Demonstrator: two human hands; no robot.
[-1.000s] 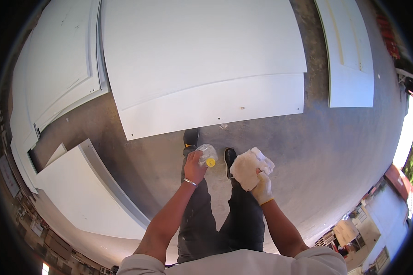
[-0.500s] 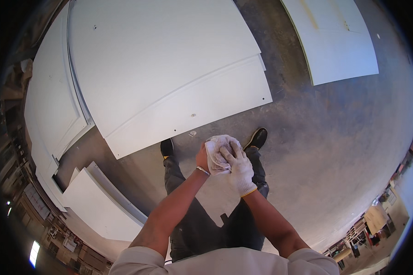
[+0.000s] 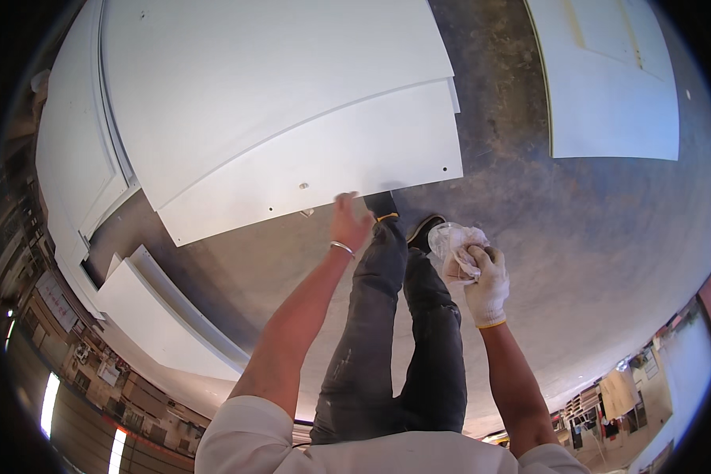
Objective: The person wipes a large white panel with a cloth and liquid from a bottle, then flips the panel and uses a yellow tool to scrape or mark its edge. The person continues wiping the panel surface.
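My left hand, bare with a silver bracelet at the wrist, is near the front edge of a large white panel. Its fingers are apart and slightly blurred, with nothing seen in them; whether they touch the panel I cannot tell. To the right, my right hand, in a white knit glove with a yellow cuff, is closed around a crumpled whitish cloth. A clear, shiny-looking part shows on the cloth's far left side. A small pale piece lies on the panel near its front edge.
Another white panel lies at the far right on the grey concrete floor. More white panels are at the left, with a narrow white piece nearer me. My dark shoe stands just beyond the cloth.
My hands have come apart: the left has let go of the cloth and moved toward the panel, while the right has carried the cloth rightward. My legs have shifted, one foot now at the panel's edge.
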